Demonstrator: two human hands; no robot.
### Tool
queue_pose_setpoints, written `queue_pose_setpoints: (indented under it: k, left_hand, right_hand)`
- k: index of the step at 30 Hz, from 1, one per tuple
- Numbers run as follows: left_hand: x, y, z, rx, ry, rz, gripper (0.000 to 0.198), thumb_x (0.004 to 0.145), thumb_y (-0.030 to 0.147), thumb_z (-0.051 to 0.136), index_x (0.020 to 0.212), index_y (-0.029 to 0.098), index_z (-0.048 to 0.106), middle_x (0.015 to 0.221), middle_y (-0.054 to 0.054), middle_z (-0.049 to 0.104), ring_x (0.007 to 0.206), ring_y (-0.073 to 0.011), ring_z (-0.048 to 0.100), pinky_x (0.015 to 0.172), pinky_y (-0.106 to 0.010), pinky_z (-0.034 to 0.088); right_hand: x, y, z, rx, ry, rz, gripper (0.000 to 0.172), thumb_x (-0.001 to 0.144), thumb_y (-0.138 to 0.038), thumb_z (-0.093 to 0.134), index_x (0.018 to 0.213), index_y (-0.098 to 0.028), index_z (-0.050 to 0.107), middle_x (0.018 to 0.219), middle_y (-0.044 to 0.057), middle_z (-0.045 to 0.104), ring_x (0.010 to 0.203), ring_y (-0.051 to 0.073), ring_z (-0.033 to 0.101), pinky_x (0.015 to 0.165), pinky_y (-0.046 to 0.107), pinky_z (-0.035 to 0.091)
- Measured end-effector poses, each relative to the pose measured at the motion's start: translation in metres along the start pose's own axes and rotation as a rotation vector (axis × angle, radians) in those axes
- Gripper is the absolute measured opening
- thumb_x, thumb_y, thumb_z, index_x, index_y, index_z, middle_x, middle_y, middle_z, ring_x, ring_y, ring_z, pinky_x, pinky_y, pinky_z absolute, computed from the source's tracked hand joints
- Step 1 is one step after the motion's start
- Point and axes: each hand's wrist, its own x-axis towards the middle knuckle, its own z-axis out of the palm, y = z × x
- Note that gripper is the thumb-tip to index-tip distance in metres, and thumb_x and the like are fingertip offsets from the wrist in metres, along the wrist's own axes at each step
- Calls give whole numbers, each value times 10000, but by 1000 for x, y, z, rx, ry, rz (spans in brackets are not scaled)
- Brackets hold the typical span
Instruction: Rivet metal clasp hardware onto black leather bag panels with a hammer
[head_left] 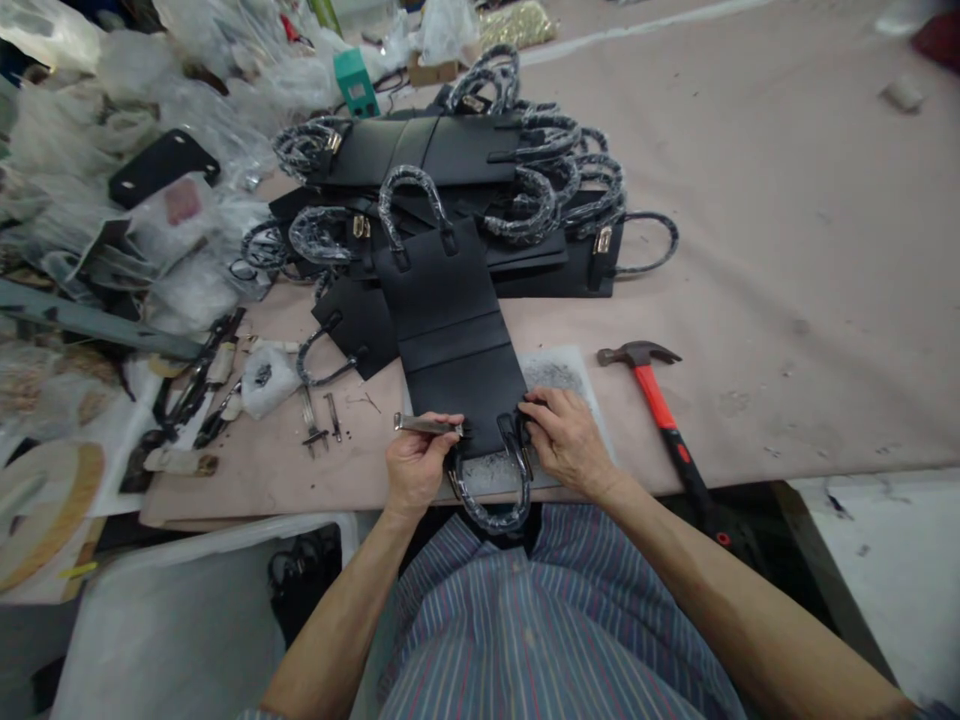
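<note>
- While the left hand [414, 468] closes around a slim metal tool [421, 424], the tool lies roughly level, its inner end at the left edge of the black panel [459, 325].
- The right hand [566, 440] sits at the panel's opposite edge, fingertips drawn close together; whether they pinch the edge or a small part cannot be told, as the fingers cover the spot.
- The black panel lies lengthwise in front of the person, its near part over a pale board [562, 370] on the bench [750, 250].
- Each end of the panel carries a film-wrapped loop: the far handle [412, 175] stands toward the pile, and the near handle [491, 520] overhangs the bench edge between the hands.
- Behind the panel, a pile of black panels [450, 145] with wrapped handles lies stacked; gold-coloured fittings [361, 226] show on several.
- To the right of the board, a claw hammer [654, 393] rests with its head away from the person and its grip past the bench edge.
- At left, assorted hand tools [199, 385] lie near a plastic-wrapped roll [271, 385].
</note>
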Motion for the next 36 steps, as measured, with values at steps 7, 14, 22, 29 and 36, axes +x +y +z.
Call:
queue_pose_setpoints:
  k: [7, 14, 22, 29, 36]
  left_hand:
    - [-1, 0, 1, -33, 28, 42, 232, 800, 307, 829, 916, 161, 690, 916, -81, 803, 902, -240, 786, 849, -379, 650]
    - [0, -2, 3, -63, 35, 67, 232, 800, 296, 836, 918, 172, 679, 900, -59, 801, 889, -233, 787, 873, -392, 648]
    - [0, -2, 4, -42, 32, 46, 255, 793, 311, 841, 922, 167, 676, 902, -72, 801, 893, -246, 787, 874, -402, 648]
    - [-2, -2, 5, 11, 12, 89, 213, 804, 291, 827, 907, 171, 684, 910, -70, 801, 907, -244, 784, 890, -417, 645]
    - [-6, -11, 3, 174, -22, 205, 99, 860, 236, 759, 934, 193, 711, 972, -61, 799, 942, -229, 772, 944, -437, 618]
  right_hand:
    - [1, 0, -1, 8, -2, 7, 271, 956, -167, 486, 1177, -175, 642, 1208, 138, 610, 1078, 299, 542, 909, 476, 466]
    - [0, 1, 0, 27, -14, 26, 291, 953, -179, 492, 1197, -190, 651, 1220, 136, 609, 1089, 304, 549, 915, 492, 466]
    - [0, 2, -1, 33, -23, 35, 286, 939, -180, 510, 1185, -194, 655, 1228, 132, 608, 1107, 308, 549, 923, 490, 463]
    - [1, 2, -2, 41, -15, 34, 287, 936, -174, 507, 1182, -204, 650, 1216, 125, 612, 1104, 304, 551, 919, 483, 458]
    - [1, 3, 0, 49, -21, 39, 302, 937, -193, 508, 1201, -201, 654, 1226, 129, 605, 1095, 308, 544, 921, 493, 456]
